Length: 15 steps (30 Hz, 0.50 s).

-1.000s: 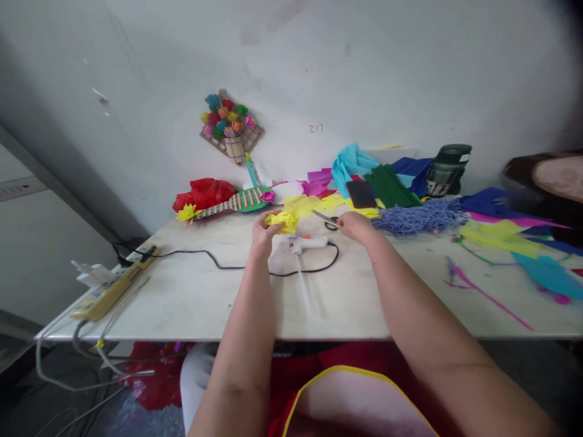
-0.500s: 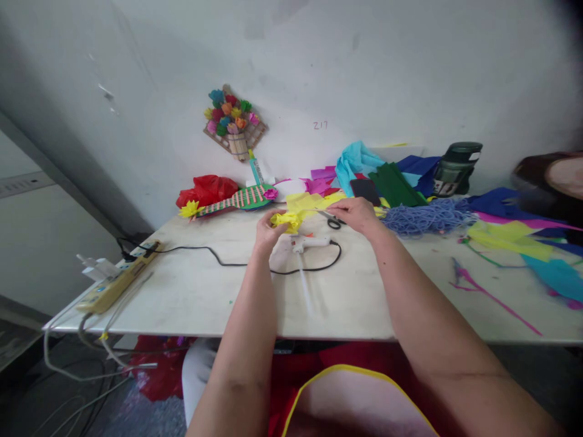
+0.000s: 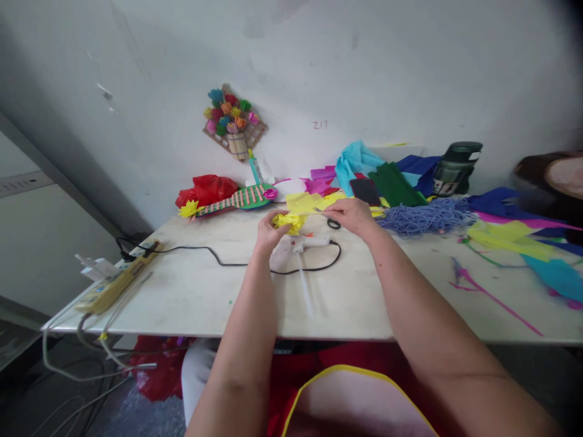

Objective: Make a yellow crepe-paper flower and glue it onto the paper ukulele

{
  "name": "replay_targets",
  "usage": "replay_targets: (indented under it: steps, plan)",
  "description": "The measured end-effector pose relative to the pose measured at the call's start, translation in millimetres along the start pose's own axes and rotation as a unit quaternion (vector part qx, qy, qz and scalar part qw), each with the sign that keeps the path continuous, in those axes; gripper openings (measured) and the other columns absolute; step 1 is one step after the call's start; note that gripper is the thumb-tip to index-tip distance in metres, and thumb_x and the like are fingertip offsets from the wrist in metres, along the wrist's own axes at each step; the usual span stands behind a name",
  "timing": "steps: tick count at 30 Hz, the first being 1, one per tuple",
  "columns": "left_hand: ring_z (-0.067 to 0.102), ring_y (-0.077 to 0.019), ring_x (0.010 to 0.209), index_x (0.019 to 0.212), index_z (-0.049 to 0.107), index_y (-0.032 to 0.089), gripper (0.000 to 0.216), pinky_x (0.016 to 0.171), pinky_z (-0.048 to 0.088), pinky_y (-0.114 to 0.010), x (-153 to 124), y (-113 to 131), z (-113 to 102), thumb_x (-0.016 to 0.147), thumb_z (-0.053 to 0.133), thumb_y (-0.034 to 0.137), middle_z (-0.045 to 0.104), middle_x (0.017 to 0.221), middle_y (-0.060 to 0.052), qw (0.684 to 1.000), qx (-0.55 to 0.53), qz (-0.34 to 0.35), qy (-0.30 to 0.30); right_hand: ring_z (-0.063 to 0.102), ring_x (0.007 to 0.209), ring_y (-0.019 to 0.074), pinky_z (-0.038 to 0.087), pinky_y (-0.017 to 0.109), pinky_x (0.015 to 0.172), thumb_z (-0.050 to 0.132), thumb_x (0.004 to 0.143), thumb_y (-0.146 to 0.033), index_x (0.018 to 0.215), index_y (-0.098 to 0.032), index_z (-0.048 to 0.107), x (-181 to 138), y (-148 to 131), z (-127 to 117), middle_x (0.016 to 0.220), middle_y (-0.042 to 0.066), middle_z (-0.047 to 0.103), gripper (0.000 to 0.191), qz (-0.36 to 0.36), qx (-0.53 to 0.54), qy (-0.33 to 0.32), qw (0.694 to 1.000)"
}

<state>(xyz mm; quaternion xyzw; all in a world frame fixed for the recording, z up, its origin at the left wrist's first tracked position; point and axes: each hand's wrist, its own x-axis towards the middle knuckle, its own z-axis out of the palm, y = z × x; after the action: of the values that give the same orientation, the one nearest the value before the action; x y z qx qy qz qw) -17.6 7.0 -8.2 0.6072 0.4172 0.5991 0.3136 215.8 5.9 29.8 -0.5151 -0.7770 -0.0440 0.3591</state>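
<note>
My left hand (image 3: 269,232) is closed around a crumpled yellow paper flower (image 3: 291,223), held just above the table. To its right, my right hand (image 3: 350,214) pinches a thin pale strand (image 3: 313,213) that runs towards the flower; whether it is string or a twisted paper strip I cannot make out. Scissors with a black handle (image 3: 334,224) lie by my right fingers, partly hidden. Below both hands rests a white glue gun (image 3: 310,243) with a clear glue stick (image 3: 304,284) pointing towards me.
A black cord runs left to a power strip (image 3: 119,278). At the back lie a green lute-shaped craft (image 3: 250,198), a red bag (image 3: 207,189), a phone (image 3: 365,192), coloured paper (image 3: 397,185), purple-blue yarn (image 3: 423,217) and a dark jar (image 3: 457,170).
My right hand has shifted slightly left, nearer the flower. The yellow flower has turned a little in my left hand and moved slightly right.
</note>
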Motion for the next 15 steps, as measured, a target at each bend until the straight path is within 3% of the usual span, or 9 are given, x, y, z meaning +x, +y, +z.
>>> replay_targets:
  steps: [15]
  plan:
    - [0.059,-0.0156,0.071,0.090,0.067,0.016,0.037,0.064,0.047,-0.025,-0.8,0.4,0.5,0.054,0.068,0.023,0.065,0.078,-0.003,1.000,0.014,0.001,-0.008,0.064,0.086,0.0176,0.042,0.026,0.066,0.057,0.083,-0.037,0.087,-0.029,0.074,-1.3,-4.6,-1.2,0.092,0.000,0.073,0.020,-0.009,-0.012,-0.023,1.000]
